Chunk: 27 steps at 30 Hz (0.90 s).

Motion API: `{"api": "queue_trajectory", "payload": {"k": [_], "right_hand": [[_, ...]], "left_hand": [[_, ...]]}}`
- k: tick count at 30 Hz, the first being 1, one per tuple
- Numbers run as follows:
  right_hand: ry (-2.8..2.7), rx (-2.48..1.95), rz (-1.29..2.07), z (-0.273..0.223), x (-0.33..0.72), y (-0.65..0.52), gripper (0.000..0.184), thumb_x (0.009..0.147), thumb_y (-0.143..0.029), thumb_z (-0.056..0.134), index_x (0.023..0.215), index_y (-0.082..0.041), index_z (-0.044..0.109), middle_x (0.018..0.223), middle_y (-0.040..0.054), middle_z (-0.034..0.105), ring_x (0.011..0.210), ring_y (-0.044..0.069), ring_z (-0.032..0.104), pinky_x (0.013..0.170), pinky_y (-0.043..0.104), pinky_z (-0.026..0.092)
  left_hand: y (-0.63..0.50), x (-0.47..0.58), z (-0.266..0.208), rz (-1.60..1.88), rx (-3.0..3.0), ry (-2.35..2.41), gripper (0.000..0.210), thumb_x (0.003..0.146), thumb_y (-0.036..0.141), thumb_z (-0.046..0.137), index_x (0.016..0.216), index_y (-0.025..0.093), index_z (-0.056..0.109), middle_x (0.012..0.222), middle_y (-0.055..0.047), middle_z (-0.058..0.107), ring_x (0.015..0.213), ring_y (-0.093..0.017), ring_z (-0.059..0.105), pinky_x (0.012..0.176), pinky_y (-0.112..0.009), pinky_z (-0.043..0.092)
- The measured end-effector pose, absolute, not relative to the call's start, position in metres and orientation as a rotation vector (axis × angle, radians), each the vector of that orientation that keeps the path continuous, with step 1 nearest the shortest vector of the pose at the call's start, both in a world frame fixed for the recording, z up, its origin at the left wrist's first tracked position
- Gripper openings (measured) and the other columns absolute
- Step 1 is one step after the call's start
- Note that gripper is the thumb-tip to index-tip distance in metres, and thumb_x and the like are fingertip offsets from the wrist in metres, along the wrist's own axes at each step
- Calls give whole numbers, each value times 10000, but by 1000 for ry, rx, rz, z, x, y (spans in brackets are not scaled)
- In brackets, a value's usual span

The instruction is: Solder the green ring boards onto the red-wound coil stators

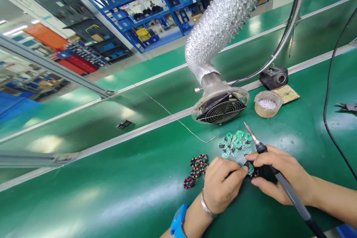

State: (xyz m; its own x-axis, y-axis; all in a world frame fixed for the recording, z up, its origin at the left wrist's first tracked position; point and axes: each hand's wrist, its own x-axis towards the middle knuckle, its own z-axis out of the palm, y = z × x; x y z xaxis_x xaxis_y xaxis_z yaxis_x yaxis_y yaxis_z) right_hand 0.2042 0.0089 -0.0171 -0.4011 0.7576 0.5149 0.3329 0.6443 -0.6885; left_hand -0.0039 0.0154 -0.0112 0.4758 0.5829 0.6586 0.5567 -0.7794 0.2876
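Note:
A small round green circuit board (251,168) on a dark wound coil ring sits between my hands, low over the green bench. My left hand (223,184) is closed, thumb and forefinger pinching the board's left edge. In my right hand (290,173) lies a soldering iron (288,187), its bare tip pointing up and away from the board. The right fingertips and thumb also steady the ring from the right. Just beyond them is a cluster of loose round green boards (235,145). Several copper-wound coil rings (195,171) lie left of my left hand.
A fume extractor hood (221,108) hangs from a silver duct (214,26) above the boards. Behind are a tub of solder bits (267,105), a sponge tray (287,94) and an iron holder (275,78). Solder wire (188,128), a black cable (327,122) and pliers (347,107) flank the area.

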Motion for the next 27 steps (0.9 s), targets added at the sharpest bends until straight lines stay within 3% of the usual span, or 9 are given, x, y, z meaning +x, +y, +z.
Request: {"api": "queue_trajectory", "payload": {"k": [7, 15, 21, 23, 25, 27], "right_hand": [[-1987, -773, 569, -19, 201, 8, 229, 886, -132, 579, 1093, -207, 515, 1043, 71, 692, 865, 185, 651, 801, 343, 550], [-2105, -702, 385, -20, 205, 13, 175, 928, -241, 598, 1084, -191, 536, 885, 51, 659, 762, 174, 561, 712, 324, 481], [-2239, -549, 407, -8, 210, 14, 260, 927, -66, 431, 1135, -188, 527, 1055, 93, 664, 911, 182, 599, 773, 321, 503], [-2241, -565, 447, -6, 213, 15, 270, 929, -59, 418, 1139, -188, 529, 1049, 90, 671, 881, 172, 609, 769, 313, 519], [-2175, -658, 475, -8, 218, 17, 247, 916, -63, 468, 1113, -196, 537, 1042, 84, 676, 860, 166, 623, 791, 320, 533], [-2092, -751, 479, -10, 222, 19, 224, 896, -80, 525, 1085, -200, 539, 1045, 84, 679, 883, 176, 638, 811, 332, 540]], "left_hand": [[11, 2, -8, 1242, 2381, 1072, 178, 827, 72, 592, 950, 198, 617, 761, -29, 651, 666, -147, 598, 591, -257, 473], [5, 8, -1, 933, 1906, 1132, 110, 805, 164, 574, 712, 176, 632, 656, -13, 570, 595, -129, 502, 541, -241, 413], [7, 10, -2, 880, 1870, 1180, 174, 763, 118, 558, 601, 179, 541, 591, 18, 485, 541, -106, 441, 497, -219, 356], [9, 7, -1, 888, 1882, 1155, 149, 792, 136, 550, 654, 179, 585, 621, 6, 525, 565, -115, 474, 521, -225, 392], [12, 2, 0, 917, 1957, 1085, 124, 802, 154, 535, 834, 178, 653, 748, -34, 609, 675, -149, 553, 613, -267, 465], [15, -1, -2, 938, 2120, 960, 292, 779, 171, 534, 1053, 172, 637, 931, -82, 651, 838, -201, 595, 739, -347, 500]]}}
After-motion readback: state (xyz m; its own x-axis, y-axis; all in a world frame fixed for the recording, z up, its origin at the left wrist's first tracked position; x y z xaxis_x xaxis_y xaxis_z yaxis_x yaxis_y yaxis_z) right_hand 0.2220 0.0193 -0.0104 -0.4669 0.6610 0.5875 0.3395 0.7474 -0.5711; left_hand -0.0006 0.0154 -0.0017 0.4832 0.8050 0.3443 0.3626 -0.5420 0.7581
